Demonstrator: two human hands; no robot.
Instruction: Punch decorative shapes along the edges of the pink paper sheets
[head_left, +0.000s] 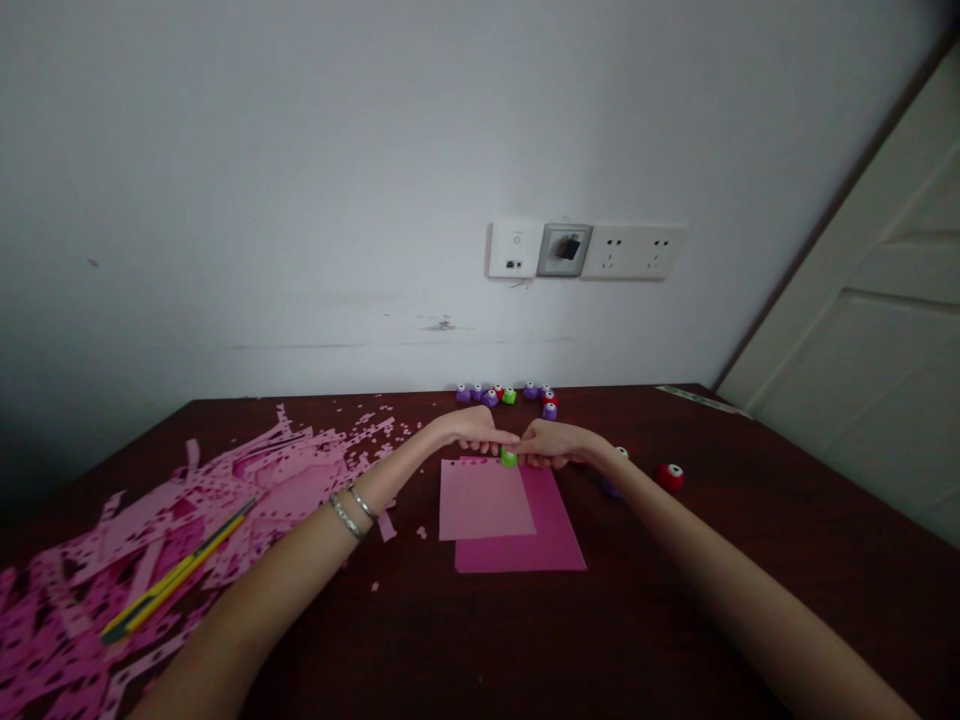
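My left hand and my right hand meet at the far edge of a light pink paper sheet. Both are closed around a small green paper punch that sits on that edge. The light pink sheet lies partly over a darker pink sheet on the dark wooden table. Two bracelets circle my left wrist.
A heap of punched pink paper strips covers the left of the table, with a yellow utility knife on it. Several small purple, green and red punches line the wall edge; a red punch lies at right. Wall sockets above.
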